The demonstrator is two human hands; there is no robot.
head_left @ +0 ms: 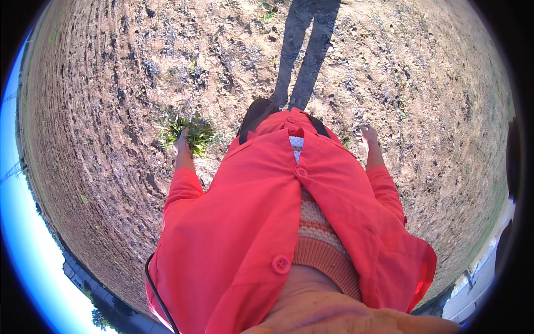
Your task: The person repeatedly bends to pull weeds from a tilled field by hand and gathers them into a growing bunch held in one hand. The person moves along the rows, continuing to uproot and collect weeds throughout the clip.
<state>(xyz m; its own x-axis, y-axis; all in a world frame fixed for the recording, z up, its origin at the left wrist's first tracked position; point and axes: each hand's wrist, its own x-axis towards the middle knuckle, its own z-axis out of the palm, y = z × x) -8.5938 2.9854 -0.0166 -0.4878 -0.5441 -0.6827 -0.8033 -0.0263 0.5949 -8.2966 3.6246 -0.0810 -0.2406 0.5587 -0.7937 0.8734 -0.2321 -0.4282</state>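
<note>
My left hand [182, 141] is closed round a bunch of leafy green plants [199, 133], which it holds out at my left side over the soil. The leaves hide part of the fingers. On the other side, my right hand [367, 133] hangs beside my hip with its fingers loosely apart and nothing in them. Both arms are in the sleeves of a red buttoned shirt [245, 211].
Dry brown soil [128, 72] with clods and faint rows spreads all around me. Small green weeds [270, 12] grow here and there. A shadow of legs [306, 50] lies ahead. Near my feet shows a dark shoe [258, 114]. A pylon [14, 171] stands far left.
</note>
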